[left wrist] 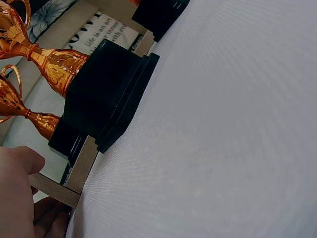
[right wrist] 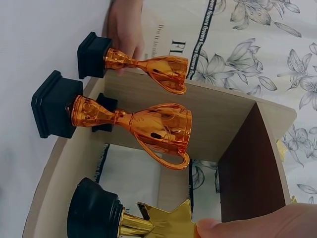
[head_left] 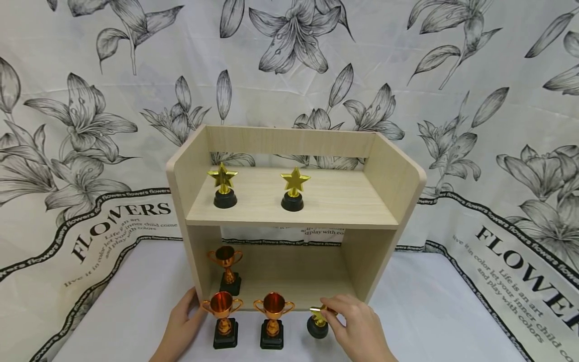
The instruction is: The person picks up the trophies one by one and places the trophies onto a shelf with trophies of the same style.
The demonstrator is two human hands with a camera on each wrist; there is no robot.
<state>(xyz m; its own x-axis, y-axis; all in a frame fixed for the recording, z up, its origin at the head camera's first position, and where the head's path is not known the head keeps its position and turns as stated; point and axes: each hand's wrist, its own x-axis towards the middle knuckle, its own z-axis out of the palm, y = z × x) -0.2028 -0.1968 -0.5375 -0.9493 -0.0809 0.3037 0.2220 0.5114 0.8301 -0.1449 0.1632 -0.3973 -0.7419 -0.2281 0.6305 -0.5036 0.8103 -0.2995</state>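
My right hand (head_left: pixel 357 327) pinches a gold star trophy (right wrist: pixel 171 220) by its star; its round black base is low, in front of the shelf's right part. Around the front edge of the wooden shelf's (left wrist: pixel 53 189) left side panel, my left hand (head_left: pixel 183 324) has its thumb on one side and fingers on the other. Between the hands stand two copper-coloured cup trophies (head_left: pixel 273 314) on square black bases, upright on the white tabletop. A third cup trophy (head_left: pixel 228 269) stands inside the lower compartment, at its left.
Two gold star trophies, one at the left (head_left: pixel 223 186) and one near the middle (head_left: pixel 294 188), stand on the upper shelf board (head_left: pixel 344 201). Behind the unit hangs a white cloth (head_left: pixel 289 95) with grey flowers. White tabletop (head_left: pixel 420 311) extends to both sides.
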